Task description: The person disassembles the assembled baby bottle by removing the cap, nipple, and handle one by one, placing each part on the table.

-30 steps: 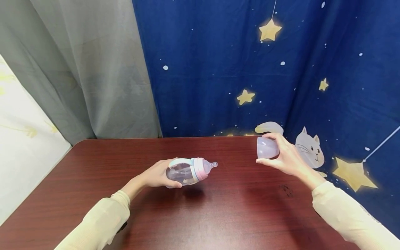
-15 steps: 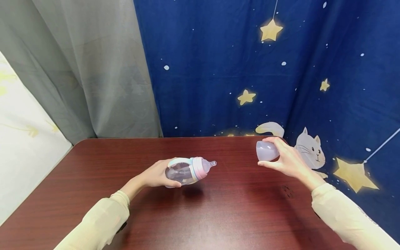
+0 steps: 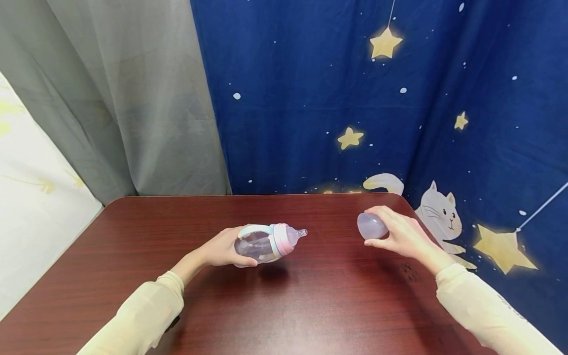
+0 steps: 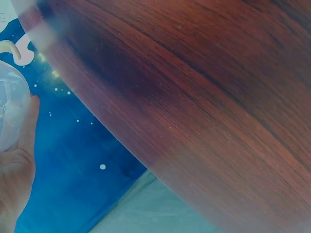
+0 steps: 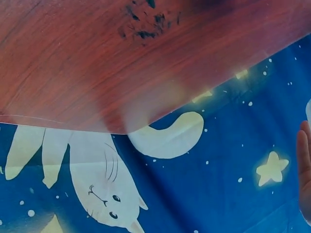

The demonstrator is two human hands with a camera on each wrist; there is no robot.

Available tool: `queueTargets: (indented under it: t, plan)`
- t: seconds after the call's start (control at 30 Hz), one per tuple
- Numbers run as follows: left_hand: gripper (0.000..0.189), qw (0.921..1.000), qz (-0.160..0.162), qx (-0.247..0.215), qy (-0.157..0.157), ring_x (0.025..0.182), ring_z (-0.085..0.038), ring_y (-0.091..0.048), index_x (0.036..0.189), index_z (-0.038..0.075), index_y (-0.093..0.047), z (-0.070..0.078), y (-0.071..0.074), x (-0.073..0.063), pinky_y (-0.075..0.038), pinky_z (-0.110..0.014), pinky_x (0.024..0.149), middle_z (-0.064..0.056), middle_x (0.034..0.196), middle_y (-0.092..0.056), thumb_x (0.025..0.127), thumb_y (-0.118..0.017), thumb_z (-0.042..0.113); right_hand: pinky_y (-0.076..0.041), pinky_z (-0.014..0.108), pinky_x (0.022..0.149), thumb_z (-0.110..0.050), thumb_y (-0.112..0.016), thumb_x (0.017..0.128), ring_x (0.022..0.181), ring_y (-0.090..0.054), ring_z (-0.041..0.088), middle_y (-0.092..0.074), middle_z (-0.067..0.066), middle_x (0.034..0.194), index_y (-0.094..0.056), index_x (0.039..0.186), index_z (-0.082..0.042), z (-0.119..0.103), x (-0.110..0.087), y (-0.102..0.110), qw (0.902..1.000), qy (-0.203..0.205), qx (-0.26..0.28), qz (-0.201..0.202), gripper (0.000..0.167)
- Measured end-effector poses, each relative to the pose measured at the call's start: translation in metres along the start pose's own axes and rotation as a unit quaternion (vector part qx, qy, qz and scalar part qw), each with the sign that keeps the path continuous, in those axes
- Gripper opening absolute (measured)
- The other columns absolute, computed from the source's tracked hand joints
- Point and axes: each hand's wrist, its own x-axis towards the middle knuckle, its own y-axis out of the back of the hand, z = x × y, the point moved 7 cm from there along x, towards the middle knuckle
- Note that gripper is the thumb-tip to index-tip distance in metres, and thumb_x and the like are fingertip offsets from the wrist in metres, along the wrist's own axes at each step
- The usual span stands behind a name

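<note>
My left hand (image 3: 224, 249) grips a clear baby bottle (image 3: 262, 246) by its body, tilted on its side above the table. The bottle has a pink collar, a pale blue handle and a clear teat pointing right. In the left wrist view, the bottle's rounded base (image 4: 12, 107) shows at the left edge beside the hand (image 4: 17, 179). Farther right, my right hand (image 3: 401, 234) holds a translucent dome-shaped bottle cap (image 3: 372, 226) between thumb and fingers, its open end facing left. Only a strip of the right hand (image 5: 304, 170) appears in the right wrist view.
A dark red wooden table (image 3: 310, 305) lies under both hands. Dark scuff marks (image 3: 407, 271) show on its right side. Behind its far edge hang a grey curtain (image 3: 146, 98) and a blue curtain (image 3: 301, 88) with stars and a cat.
My right hand with the cap has come down and slightly left, and the cap has tipped so its opening shows more. The left hand and bottle have stayed nearly still.
</note>
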Motion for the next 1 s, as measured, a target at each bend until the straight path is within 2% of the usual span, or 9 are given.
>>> queueTargets:
  t: [0.13,0.27,0.5,0.73,1.0]
  plan:
    - [0.069,1.0,0.003,0.002,-0.007,0.087,-0.007,-0.052,0.12,0.016,-0.049,0.0,0.0,0.0,-0.044,-0.03,0.073,0.011,0.1,-0.055,0.064,-0.073,0.047,-0.045,0.032,0.06,-0.052,-0.071,0.063,0.083,-0.053,0.01,-0.051,-0.003,0.107,-0.05,0.115,-0.018,-0.003,-0.003,-0.011,0.9994,0.014,-0.012,-0.028,0.065]
    - [0.069,1.0,0.002,0.003,-0.001,0.086,-0.006,-0.052,0.119,0.017,-0.049,-0.001,0.0,0.001,-0.043,-0.029,0.073,0.013,0.099,-0.055,0.063,-0.073,0.049,-0.045,0.032,0.058,-0.054,-0.068,0.065,0.084,-0.053,0.01,-0.052,-0.004,0.107,-0.051,0.115,-0.019,-0.003,-0.006,-0.021,0.9984,0.021,-0.02,-0.05,0.064]
    - [0.07,1.0,0.001,0.006,0.001,0.085,-0.005,-0.052,0.119,0.016,-0.049,-0.002,-0.001,0.001,-0.043,-0.028,0.073,0.014,0.097,-0.055,0.062,-0.073,0.05,-0.044,0.031,0.054,-0.044,-0.075,0.061,0.079,-0.054,0.011,-0.053,-0.003,0.101,-0.053,0.113,-0.016,-0.004,-0.014,-0.038,0.9961,0.028,-0.025,-0.08,0.063]
    - [0.068,1.0,0.005,0.002,-0.006,0.084,-0.006,-0.052,0.119,0.014,-0.05,-0.001,-0.001,0.0,-0.043,-0.028,0.073,0.012,0.097,-0.056,0.063,-0.075,0.045,-0.042,0.029,0.054,-0.045,-0.075,0.062,0.075,-0.053,0.009,-0.053,-0.005,0.099,-0.054,0.112,-0.014,-0.004,-0.02,-0.052,0.994,0.036,-0.022,-0.101,0.062]
    - [0.069,1.0,0.003,-0.002,-0.004,0.086,-0.006,-0.052,0.119,0.013,-0.05,-0.002,-0.002,-0.001,-0.043,-0.028,0.074,0.013,0.1,-0.056,0.063,-0.074,0.046,-0.043,0.032,0.059,-0.045,-0.075,0.061,0.079,-0.053,0.011,-0.054,-0.002,0.1,-0.051,0.113,-0.01,0.0,-0.025,-0.064,0.9912,0.017,-0.019,-0.13,0.067]
